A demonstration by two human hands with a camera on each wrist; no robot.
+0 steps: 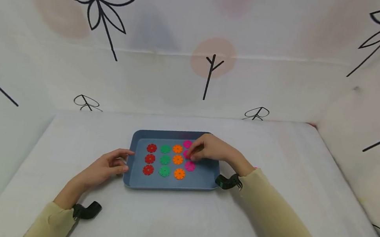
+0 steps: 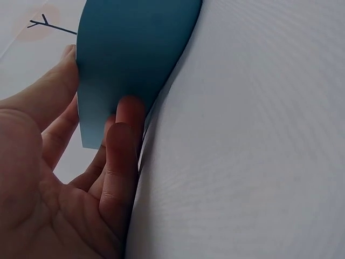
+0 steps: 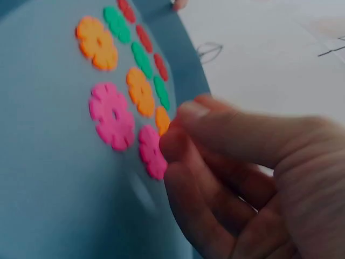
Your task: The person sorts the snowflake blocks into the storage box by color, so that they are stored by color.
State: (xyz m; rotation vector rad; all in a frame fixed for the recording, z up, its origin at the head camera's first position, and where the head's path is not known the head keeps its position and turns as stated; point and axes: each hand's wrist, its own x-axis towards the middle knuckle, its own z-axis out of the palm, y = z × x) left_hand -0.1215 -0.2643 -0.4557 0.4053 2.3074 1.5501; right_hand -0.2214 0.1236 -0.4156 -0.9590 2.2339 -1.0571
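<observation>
A blue-grey tray [image 1: 204, 177] bears toothed plastic discs in columns: red discs [image 1: 150, 158], green discs [image 1: 165, 159], orange discs [image 1: 178, 159] and pink discs [image 1: 189, 166]. My left hand [image 1: 107, 167] holds the tray's left edge; in the left wrist view its fingers [image 2: 119, 162] lie against the tray's outer wall. Over the pink column is my right hand [image 1: 209, 147], thumb and fingertips drawn together right at the middle pink disc. The right wrist view shows two pink discs [image 3: 112, 116] lying flat beside these fingers [image 3: 186, 197]. I cannot tell whether the fingertips hold anything.
A white cloth [image 1: 177, 223] covers the table beneath the tray. White sheets with plant drawings [image 1: 144, 81] stand behind and at both sides. A small pink edge [image 1: 256, 167] shows beyond the right wrist. Both wrists carry dark camera mounts [image 1: 87, 210].
</observation>
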